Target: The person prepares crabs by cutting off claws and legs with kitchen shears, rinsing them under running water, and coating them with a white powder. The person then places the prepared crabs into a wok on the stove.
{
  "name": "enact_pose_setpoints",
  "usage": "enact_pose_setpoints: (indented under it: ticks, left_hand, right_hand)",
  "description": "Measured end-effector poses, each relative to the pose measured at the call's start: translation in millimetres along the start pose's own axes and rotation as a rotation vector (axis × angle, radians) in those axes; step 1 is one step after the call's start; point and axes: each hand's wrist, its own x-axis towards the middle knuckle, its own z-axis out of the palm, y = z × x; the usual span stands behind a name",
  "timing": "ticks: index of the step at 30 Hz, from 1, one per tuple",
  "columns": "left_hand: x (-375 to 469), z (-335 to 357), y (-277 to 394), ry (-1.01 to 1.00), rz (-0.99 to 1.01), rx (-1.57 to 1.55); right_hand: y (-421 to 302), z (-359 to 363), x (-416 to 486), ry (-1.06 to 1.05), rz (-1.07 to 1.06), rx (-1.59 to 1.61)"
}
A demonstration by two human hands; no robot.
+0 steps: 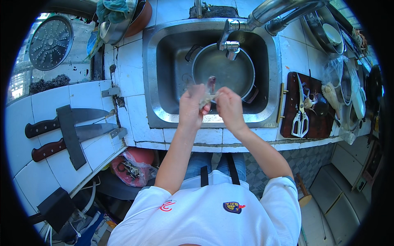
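Note:
Over the front of the steel sink [274,92], my left hand [192,104] grips a small, wet piece of raw food [207,99], pale with a dark reddish end. Motion blurs it, so its exact kind is unclear. The fingertips of my right hand [229,106] pinch the piece's right side. Behind both hands, a round metal pot [224,72] with dark handles stands in the sink, holding cloudy water. A chrome faucet [232,46] reaches over the pot; I see no stream from it.
To the right, a dark wooden cutting board [320,129] bears white-handled kitchen scissors [300,118] and raw food scraps [311,101]. A scrub brush [332,95] lies at its edge. Two knives [89,123] hang at left on a dark strip. Below sits a red plastic bag [123,169] with scraps.

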Motion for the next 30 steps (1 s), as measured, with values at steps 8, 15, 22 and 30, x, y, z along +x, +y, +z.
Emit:
enact_pose_setpoints:
  ticks: [8,15,22,30]
  left_hand:
    - [5,-10,23,-0.152,0.007,-0.016]
    - [-3,0,32,-0.274,0.018,0.062]
    - [-12,9,23,-0.269,0.142,0.401]
    - [2,10,7,-0.194,0.246,0.622]
  right_hand:
    - [5,-37,31,0.104,-0.293,-0.563]
    - [-24,-37,15,0.092,-0.561,-0.81]
    - [-49,-19,18,-0.029,-0.733,-0.942]
    - [-41,-24,24,-0.124,-0.4,-0.777]
